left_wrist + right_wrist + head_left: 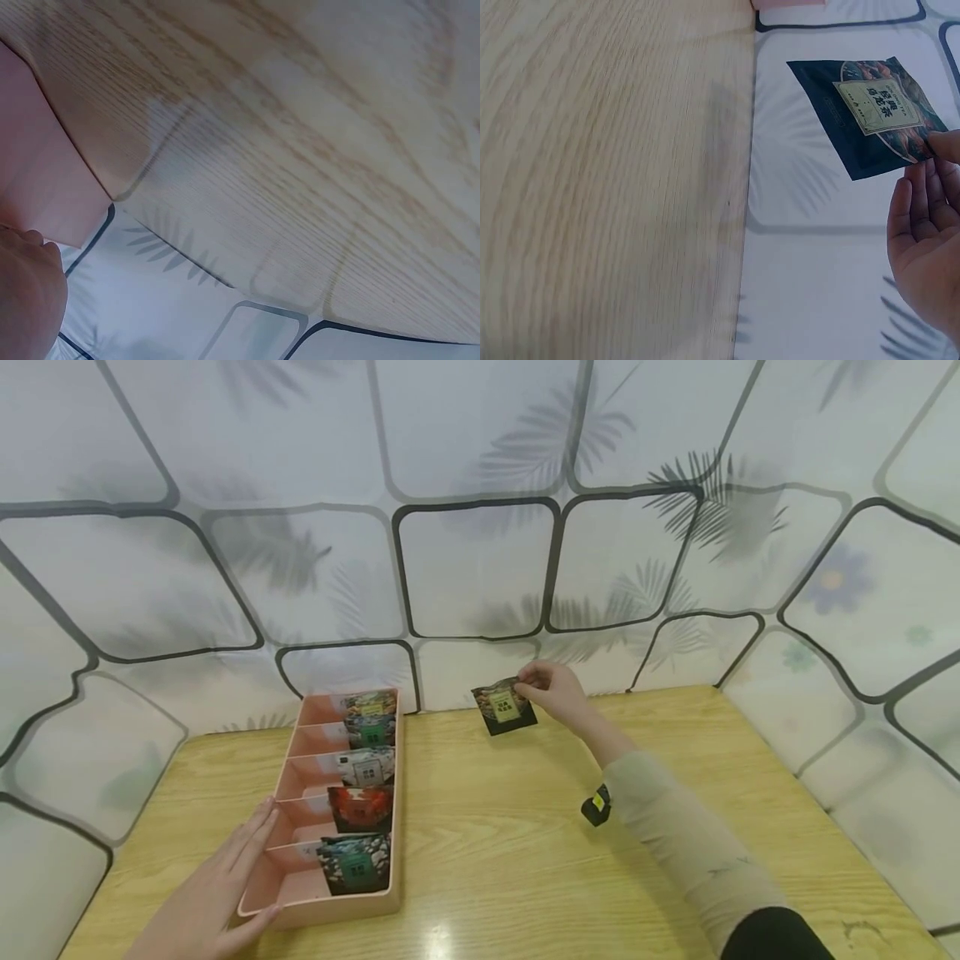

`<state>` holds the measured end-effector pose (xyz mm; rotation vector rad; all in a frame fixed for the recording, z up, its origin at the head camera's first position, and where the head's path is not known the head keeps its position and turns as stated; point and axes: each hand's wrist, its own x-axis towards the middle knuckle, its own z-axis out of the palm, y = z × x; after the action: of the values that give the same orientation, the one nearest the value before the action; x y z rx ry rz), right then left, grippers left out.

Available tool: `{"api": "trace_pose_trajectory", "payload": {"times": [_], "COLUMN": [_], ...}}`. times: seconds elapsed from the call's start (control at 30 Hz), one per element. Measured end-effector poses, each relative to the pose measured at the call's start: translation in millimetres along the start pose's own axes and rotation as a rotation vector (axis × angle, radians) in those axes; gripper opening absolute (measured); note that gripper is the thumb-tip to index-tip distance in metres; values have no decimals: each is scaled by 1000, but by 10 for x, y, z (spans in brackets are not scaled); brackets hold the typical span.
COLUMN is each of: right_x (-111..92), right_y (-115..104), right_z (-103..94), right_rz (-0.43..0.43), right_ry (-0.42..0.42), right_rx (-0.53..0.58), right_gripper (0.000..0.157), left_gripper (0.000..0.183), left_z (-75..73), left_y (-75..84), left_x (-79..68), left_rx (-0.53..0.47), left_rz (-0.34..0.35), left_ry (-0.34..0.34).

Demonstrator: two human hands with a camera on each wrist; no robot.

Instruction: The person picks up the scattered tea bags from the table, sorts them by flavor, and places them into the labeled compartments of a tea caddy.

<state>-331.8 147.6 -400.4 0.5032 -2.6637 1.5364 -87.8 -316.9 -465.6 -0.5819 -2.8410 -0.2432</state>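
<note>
Between thumb and fingertips, my right hand (555, 693) pinches a dark tea bag sachet (504, 706) by its upper right corner, above the far part of the table. The right wrist view shows that sachet (877, 112) with its pale yellow label facing up, held at one edge by the hand (926, 232). On the left stands a pink divided box (330, 910) with sachets in its compartments. My left hand (210, 881) rests against the box's left side, fingers extended along the rim and thumb at the front corner.
A small black item (597, 806) with a yellow mark lies on the wooden table (480, 860), beside the right sleeve. In the box, a red sachet (361, 810) sits just behind a green-labelled one (356, 864). A patterned curtain (480, 568) borders the table's back and sides.
</note>
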Motion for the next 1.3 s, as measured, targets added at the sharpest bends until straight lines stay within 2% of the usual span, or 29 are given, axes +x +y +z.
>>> {"api": "trace_pose_trajectory", "payload": {"times": [0.4,0.6,1.17,1.3], "right_x": [139,209,416,458], "right_y": [-237,-365,-698,-760], "right_z": [388,525,976,1030], "right_rz": [-72,-101,-172,-176], "right_ry": [-46,-37,1,11], "right_rx": [-22,-20,55,55], "right_gripper": [14,14,13,11], "left_gripper": [118,118,119,119], "left_z": [10,11,9,16], "left_y": [6,1,10,-4], "left_x": [-1,-7,-14,-4], "left_rx": [11,-15,-25,-30], "left_rz": [6,46,38,40], "left_ry": [12,47,53,46]}}
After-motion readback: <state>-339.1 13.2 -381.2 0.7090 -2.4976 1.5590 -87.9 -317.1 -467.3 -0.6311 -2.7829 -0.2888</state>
